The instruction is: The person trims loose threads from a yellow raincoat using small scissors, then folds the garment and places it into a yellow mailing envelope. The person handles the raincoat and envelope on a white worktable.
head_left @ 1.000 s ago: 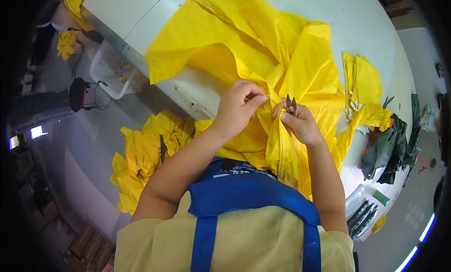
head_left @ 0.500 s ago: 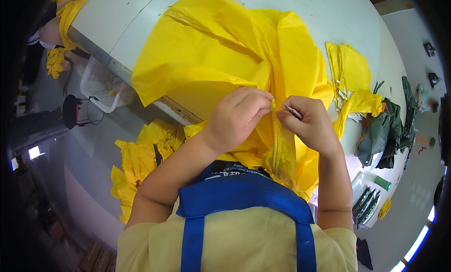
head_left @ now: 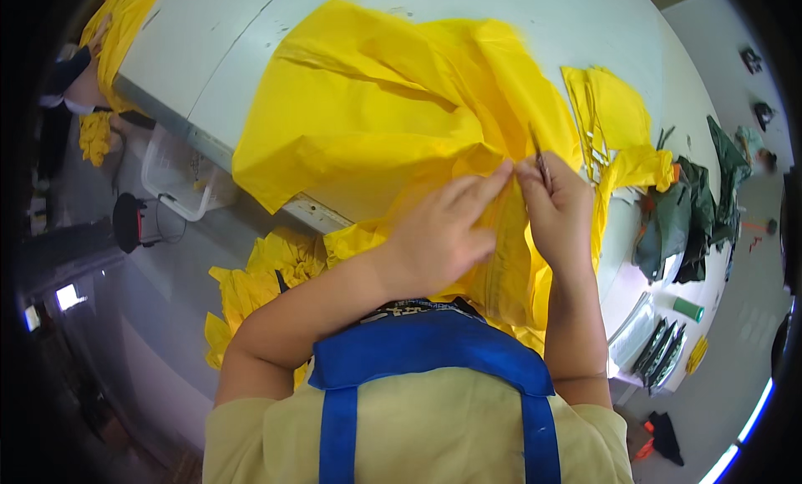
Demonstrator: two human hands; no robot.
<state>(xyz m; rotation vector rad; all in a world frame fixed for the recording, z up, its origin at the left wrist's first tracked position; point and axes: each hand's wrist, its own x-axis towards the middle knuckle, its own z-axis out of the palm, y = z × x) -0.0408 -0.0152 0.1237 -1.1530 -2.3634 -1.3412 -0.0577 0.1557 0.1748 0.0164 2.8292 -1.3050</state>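
A large yellow garment of thin sheet-like fabric lies crumpled over the table edge in front of me, its near part hanging at my waist. My right hand is closed round small pointed metal thread snips, their tip pointing away from me. Beside it, my left hand is blurred by motion, fingers apart and the index stretched toward my right fingertips; nothing shows in it. Below both hands a zipper strip runs down the fabric, partly covered by my left hand.
The pale table extends ahead. Folded yellow pieces and dark green fabric lie to the right, with a green roll nearer. A white basket and yellow cloth heap are left. Another person's hand works far left.
The snips have swung from pointing left at the zipper top to pointing away from me. My left hand has let go of the zipper top, its fingers spreading.
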